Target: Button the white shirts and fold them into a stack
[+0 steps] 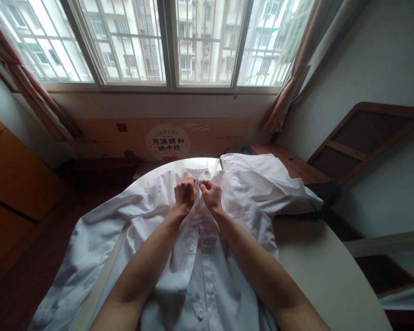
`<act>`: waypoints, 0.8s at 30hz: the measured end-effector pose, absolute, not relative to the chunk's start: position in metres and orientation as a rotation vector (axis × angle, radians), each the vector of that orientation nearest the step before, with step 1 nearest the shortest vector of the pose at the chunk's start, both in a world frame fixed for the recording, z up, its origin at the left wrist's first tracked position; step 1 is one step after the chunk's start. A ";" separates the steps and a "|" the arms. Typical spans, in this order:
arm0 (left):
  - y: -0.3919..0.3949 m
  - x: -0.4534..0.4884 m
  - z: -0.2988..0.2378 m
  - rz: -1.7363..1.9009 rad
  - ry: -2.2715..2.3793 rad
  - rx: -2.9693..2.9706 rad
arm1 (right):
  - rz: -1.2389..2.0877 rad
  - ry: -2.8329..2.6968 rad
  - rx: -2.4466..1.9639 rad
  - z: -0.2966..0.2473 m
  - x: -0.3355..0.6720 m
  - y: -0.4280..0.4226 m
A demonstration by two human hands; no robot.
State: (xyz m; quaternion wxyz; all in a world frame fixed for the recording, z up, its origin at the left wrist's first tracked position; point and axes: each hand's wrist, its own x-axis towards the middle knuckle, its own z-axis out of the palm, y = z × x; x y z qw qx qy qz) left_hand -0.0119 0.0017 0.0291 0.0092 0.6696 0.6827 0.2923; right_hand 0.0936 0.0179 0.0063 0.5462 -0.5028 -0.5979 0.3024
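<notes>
A white, collared, long-sleeved cloth shirt [172, 273] is lying spread on a pale, round-edged counter [307, 257], one sleeve [69, 257] drooping past the left edge. The left hand [185, 191] and the right hand [211, 193] are pinching the shirt at its front opening [197, 230], just below the folded collar [187, 173], their fingertips almost meeting. The cloth is appearing light, soft and faintly glossy, so it is probably creasing and sliding easily; the layered edges along the opening are likely offering the firmest hold.
</notes>
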 end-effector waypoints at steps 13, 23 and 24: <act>0.015 -0.016 0.010 1.289 1.841 2.137 | 0.863 -1.365 -1.127 -0.001 0.099 0.026; 0.017 -0.020 0.002 1.440 1.711 2.118 | 1.178 -1.274 -1.033 0.002 0.105 0.030; 0.017 -0.019 0.002 1.444 1.691 2.097 | 1.136 -1.302 -1.044 0.002 0.106 0.031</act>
